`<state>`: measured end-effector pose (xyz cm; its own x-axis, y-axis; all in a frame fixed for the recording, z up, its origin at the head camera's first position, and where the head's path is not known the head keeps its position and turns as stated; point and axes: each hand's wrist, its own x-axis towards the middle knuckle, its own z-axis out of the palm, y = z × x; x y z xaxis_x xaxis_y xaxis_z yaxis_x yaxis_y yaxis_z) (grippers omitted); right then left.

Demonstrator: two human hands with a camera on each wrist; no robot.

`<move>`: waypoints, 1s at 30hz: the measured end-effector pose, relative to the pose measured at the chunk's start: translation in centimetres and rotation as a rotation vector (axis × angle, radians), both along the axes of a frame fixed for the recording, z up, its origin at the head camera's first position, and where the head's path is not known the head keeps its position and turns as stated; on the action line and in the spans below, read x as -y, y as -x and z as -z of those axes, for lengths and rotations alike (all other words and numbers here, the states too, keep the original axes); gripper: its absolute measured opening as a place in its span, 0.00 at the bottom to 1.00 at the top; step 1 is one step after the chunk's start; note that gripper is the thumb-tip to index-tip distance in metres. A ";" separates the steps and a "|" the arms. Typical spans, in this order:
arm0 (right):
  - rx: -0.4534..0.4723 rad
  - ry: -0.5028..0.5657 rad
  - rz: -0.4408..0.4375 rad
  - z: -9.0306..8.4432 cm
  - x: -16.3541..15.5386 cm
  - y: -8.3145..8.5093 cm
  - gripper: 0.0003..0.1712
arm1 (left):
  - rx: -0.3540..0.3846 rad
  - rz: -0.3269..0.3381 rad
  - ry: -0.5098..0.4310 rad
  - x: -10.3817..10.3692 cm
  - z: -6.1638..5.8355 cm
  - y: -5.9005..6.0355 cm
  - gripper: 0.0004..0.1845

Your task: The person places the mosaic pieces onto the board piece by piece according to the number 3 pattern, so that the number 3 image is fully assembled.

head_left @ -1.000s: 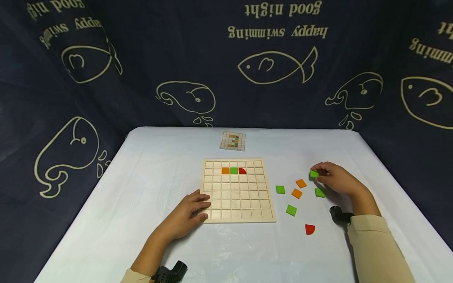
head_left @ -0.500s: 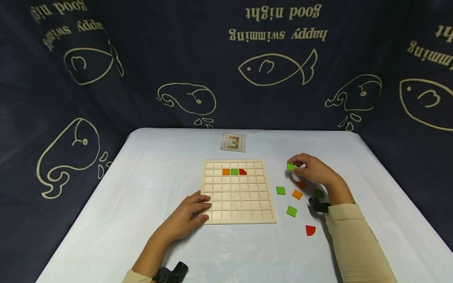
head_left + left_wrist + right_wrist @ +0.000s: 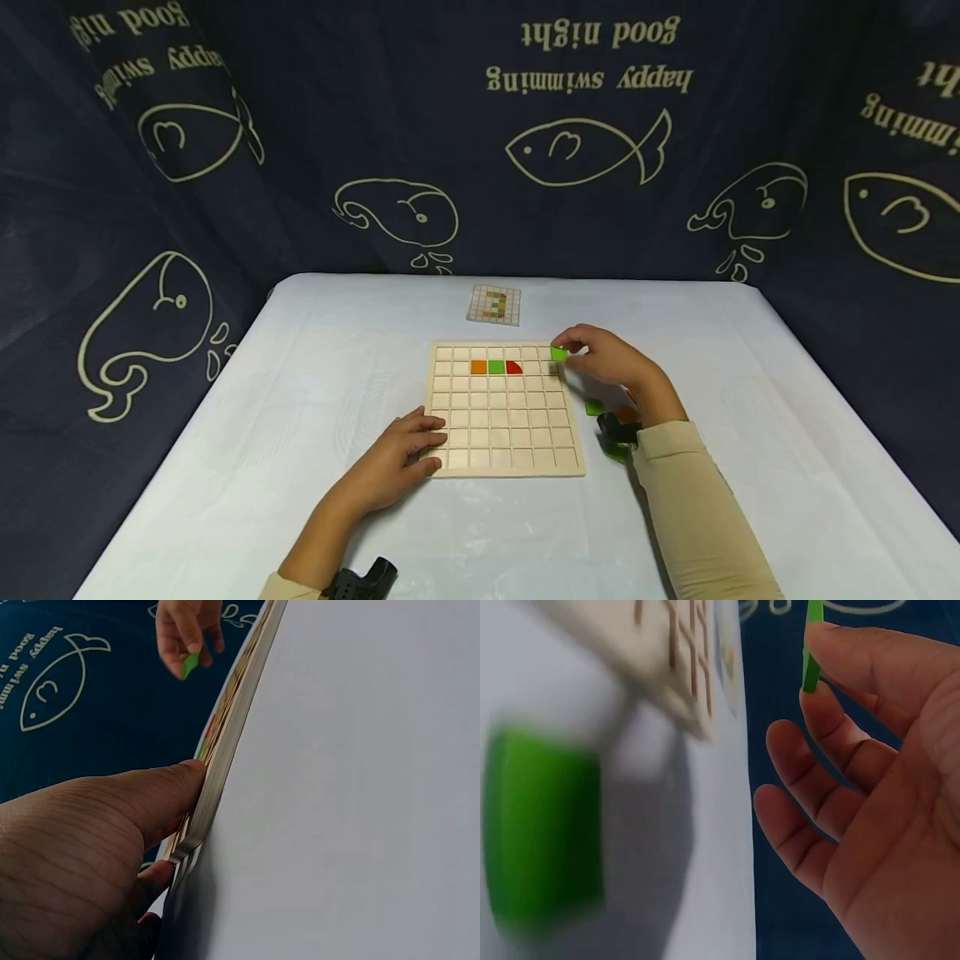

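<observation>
A wooden grid board (image 3: pixel 504 433) lies mid-table with an orange tile (image 3: pixel 478 367), a green tile (image 3: pixel 496 367) and a red quarter-round tile (image 3: pixel 513 367) in its second row. My right hand (image 3: pixel 592 354) hovers over the board's far right corner and pinches a green square tile (image 3: pixel 558 353), seen edge-on in the right wrist view (image 3: pixel 811 645) and far off in the left wrist view (image 3: pixel 190 664). My left hand (image 3: pixel 408 446) rests flat on the board's near left corner, thumb against the board's edge (image 3: pixel 225 750).
Loose tiles lie right of the board, partly under my right forearm: a green one (image 3: pixel 594 407), another green one (image 3: pixel 617 452), an orange one (image 3: pixel 628 414). A small pattern card (image 3: pixel 494 304) sits beyond the board. Dark printed cloth surrounds the white table (image 3: pixel 225 467).
My right hand lifted a green tile from the loose pile and carried it left to the board's far right corner. The left hand stayed put.
</observation>
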<state>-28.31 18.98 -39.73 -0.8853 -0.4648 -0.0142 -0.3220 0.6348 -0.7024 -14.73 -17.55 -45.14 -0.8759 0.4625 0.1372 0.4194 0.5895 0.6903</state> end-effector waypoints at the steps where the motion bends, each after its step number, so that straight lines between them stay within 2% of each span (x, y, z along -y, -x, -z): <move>1: 0.007 -0.006 -0.010 0.0 0.5 0.0 0.17 | 0.000 0.001 -0.001 0.0 0.0 0.0 0.18; 8: 0.041 0.013 -0.086 0.8 3.3 -0.1 0.17 | -0.006 0.004 0.006 0.1 0.1 0.1 0.18; 18: 0.078 -0.018 -0.129 1.7 5.6 -0.3 0.16 | 0.005 -0.002 0.011 0.2 0.5 0.0 0.18; 30: 0.016 -0.089 -0.179 2.6 6.1 -0.2 0.17 | -0.027 0.025 0.011 0.3 0.5 0.2 0.19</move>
<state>-28.07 12.84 -42.36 -0.7877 -0.6113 -0.0759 -0.4246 0.6281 -0.6521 -14.89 -17.89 -45.62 -0.8602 0.4858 0.1552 0.4523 0.5861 0.6722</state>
